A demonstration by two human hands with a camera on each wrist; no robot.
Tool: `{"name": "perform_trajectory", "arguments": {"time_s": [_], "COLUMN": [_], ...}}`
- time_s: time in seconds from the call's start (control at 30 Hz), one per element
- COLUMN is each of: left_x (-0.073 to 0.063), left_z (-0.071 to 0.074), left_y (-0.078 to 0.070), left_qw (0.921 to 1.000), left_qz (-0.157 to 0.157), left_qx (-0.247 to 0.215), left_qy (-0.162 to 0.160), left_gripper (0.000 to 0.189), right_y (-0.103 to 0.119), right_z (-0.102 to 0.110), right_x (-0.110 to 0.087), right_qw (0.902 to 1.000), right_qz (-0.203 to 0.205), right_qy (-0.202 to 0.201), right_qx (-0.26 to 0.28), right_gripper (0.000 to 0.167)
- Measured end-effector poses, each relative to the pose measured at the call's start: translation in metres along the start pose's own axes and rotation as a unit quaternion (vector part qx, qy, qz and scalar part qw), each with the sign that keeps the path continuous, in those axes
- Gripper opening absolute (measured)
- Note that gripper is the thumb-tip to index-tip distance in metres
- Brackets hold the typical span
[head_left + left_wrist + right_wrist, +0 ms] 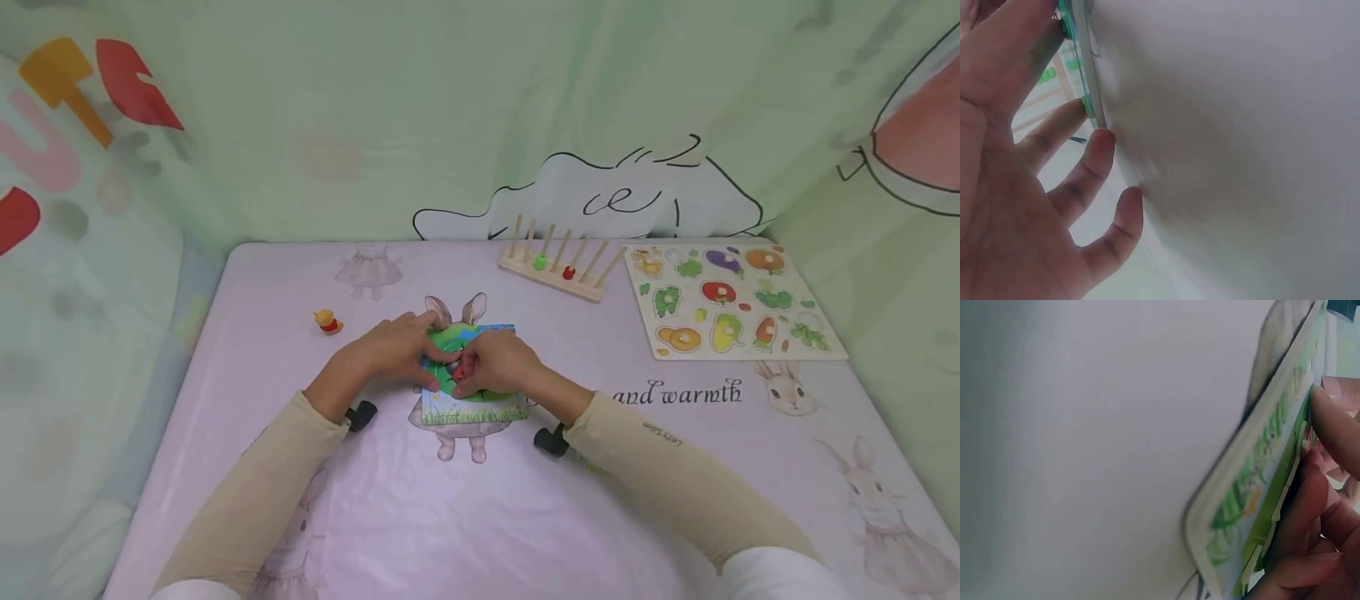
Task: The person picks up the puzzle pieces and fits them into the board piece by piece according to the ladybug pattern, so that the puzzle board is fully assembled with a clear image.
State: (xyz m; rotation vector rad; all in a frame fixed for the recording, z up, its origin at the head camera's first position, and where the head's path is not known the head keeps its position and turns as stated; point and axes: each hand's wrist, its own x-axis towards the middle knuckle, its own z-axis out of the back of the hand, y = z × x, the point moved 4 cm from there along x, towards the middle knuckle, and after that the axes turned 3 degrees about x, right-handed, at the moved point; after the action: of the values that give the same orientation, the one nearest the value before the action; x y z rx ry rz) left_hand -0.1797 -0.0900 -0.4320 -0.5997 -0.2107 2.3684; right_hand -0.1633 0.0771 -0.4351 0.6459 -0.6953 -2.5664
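Observation:
A square picture puzzle board [442, 414], mostly green with a grass border, lies flat on the table under both hands. My right hand [498, 362] pinches a small red and dark puzzle piece [459, 369] over the board's middle; its fingers hide most of it. From the other side my left hand [397, 346] spreads its thumb and forefinger over the board, close to that piece. In the left wrist view, the left fingers [1099, 156] touch the board's edge and the tabletop. The right wrist view has the board [1260, 462] edge-on beside the right fingers [1304, 519].
Left of the hands stands a small yellow and red bear figure [327, 322]. A wooden peg rack [551, 279] with a green and a red bead is at the back. A vegetable peg puzzle [738, 304] lies at the right. Fabric walls [337, 125] surround the table.

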Motion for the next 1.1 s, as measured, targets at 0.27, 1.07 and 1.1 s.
{"name": "perform_trajectory", "arguments": {"time_s": [0.27,1.07,1.1], "left_x": [-0.016,-0.025,-0.025], "left_z": [-0.007,-0.020,-0.020], "left_y": [-0.014,-0.025,-0.025], "left_qw": [0.9989,0.9894,0.9896], "left_qz": [0.026,0.082,0.078], "left_qx": [0.030,0.098,0.098], "left_qy": [0.026,-0.070,-0.070], "left_gripper": [0.072,0.069,0.069], "right_y": [-0.001,-0.010,-0.010], "right_z": [-0.001,0.011,0.011], "right_x": [0.000,-0.003,-0.002], "right_qw": [0.9999,0.9991,0.9991], "right_qz": [-0.005,0.015,0.009], "right_qy": [-0.001,0.004,0.002], "right_qx": [-0.014,-0.040,-0.042], "right_gripper": [0.040,0.047,0.049]}}
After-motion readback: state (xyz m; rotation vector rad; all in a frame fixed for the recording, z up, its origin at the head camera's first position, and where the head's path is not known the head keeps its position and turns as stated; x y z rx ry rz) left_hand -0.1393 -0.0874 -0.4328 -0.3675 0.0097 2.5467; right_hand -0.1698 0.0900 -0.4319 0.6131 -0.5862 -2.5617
